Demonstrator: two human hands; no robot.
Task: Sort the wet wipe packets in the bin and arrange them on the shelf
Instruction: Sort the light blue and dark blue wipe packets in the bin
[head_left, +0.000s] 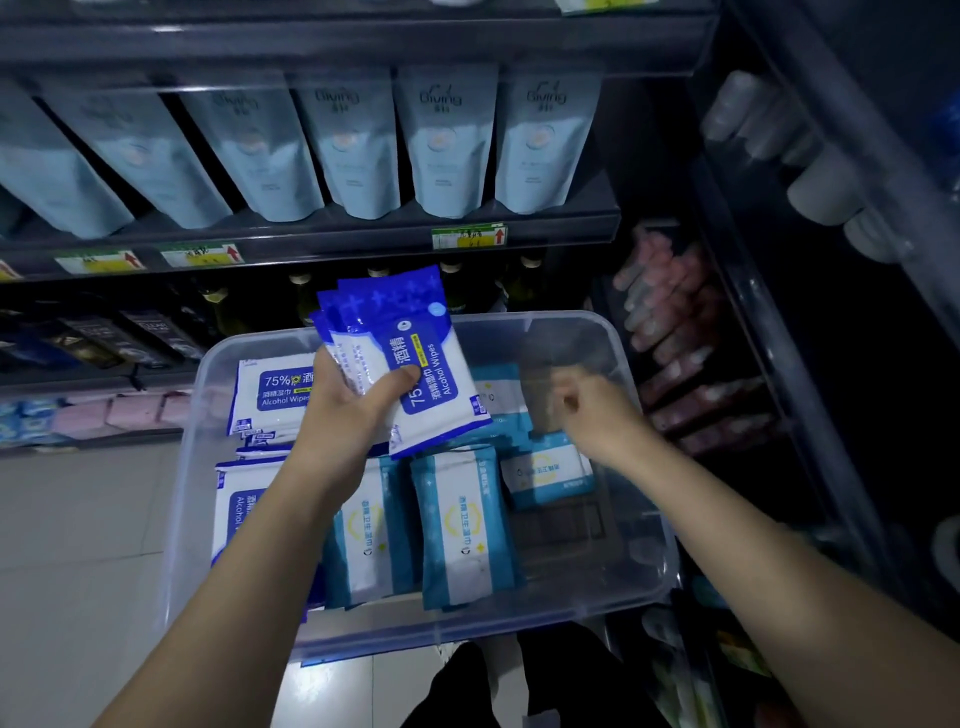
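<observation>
The left hand (356, 402) grips a fan of wipe packets (415, 358), likely light, soft and slippery, best pinched across the flat faces, while at three o'clock the right hand (589, 415) hangs with loosely curled, seemingly empty fingers over the bin (655, 499).

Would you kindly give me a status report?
Left hand grips blue packets above bin. Right hand blurred, state unclear. Teal packets in bin. Nothing blocking.

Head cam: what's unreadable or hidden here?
All head view.
- Right hand: motion blur, grip unclear.
- Alcohol wipe packets in left hand: front packet hides count.
- Price tags: print too small.
- Bottles on lower shelf: dark, behind held packets.
- Bin: left arm covers some packets.
</observation>
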